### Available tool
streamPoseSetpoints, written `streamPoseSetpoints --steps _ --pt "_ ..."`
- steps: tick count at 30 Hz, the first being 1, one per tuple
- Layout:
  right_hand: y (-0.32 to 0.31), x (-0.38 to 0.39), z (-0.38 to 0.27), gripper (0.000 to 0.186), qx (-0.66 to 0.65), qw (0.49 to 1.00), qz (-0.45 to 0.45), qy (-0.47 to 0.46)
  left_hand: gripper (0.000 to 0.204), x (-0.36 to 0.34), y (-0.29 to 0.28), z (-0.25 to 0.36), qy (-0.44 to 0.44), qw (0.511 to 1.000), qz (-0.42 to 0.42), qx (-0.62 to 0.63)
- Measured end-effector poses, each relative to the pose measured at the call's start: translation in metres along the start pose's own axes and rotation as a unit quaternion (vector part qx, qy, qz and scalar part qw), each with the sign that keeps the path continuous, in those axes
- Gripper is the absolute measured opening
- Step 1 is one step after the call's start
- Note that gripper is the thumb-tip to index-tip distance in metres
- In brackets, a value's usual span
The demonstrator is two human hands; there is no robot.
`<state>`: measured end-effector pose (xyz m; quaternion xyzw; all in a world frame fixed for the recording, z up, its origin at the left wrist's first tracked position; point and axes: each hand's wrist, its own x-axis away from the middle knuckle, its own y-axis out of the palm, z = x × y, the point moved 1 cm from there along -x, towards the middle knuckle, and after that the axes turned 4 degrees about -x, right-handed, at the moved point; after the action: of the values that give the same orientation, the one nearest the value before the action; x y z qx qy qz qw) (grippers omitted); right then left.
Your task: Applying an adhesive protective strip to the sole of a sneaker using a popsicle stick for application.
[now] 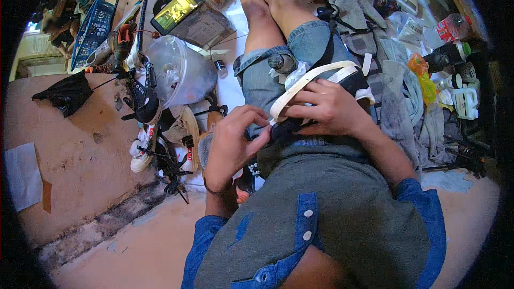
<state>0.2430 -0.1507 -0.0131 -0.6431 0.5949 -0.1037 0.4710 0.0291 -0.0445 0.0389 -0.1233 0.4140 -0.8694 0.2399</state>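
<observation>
Over my lap, my right hand (329,109) is wrapped round a black shoe with a white rubber sole edge (313,76). The white edge curves in a long loop above my fingers, and its dark part is partly hidden under them. My left hand (238,136) is closed, thumb and fingertips pinched together beside the shoe's near left end. What lies in that pinch is too small to make out. On my denim shorts (262,83), just beyond the shoe, rests a small dark rounded thing (282,63) beside crumpled white material.
A phone (178,9) with a lit screen leans on a box at the upper left. A clear plastic tub (184,72), several shoes (142,147) and a blue crate (92,32) crowd the left. Rags (396,112), bottles (452,28) and a white jug (465,103) lie right.
</observation>
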Motion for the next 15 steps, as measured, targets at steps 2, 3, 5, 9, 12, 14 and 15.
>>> streamPoseSetpoints --steps 2,3,5,9,12,14,15 --pt "0.006 -0.003 -0.001 0.052 0.019 1.0 -0.019 0.008 0.015 0.001 0.003 -0.002 0.02 0.998 0.007 -0.054" --pt "0.009 -0.004 -0.001 0.053 0.029 0.999 -0.032 0.009 0.015 0.002 0.005 -0.004 0.008 0.997 0.002 -0.082" --pt "0.013 -0.007 -0.001 0.054 0.046 0.998 -0.049 0.006 0.016 0.004 0.007 -0.004 -0.008 0.994 -0.002 -0.11" --pt "0.014 -0.009 -0.003 0.052 0.046 0.997 -0.063 0.017 0.017 0.005 0.006 0.0 -0.001 0.988 -0.007 -0.152" --pt "0.013 -0.009 -0.004 0.052 0.045 0.997 -0.066 0.017 0.018 0.004 0.005 0.0 0.006 0.986 -0.025 -0.163" --pt "0.013 -0.01 -0.006 0.053 0.042 0.996 -0.07 0.023 0.019 0.003 0.003 -0.001 0.007 0.986 -0.036 -0.163" --pt "0.014 -0.01 -0.005 0.053 0.042 0.996 -0.07 0.023 0.019 0.003 0.002 -0.001 0.013 0.985 -0.037 -0.168"
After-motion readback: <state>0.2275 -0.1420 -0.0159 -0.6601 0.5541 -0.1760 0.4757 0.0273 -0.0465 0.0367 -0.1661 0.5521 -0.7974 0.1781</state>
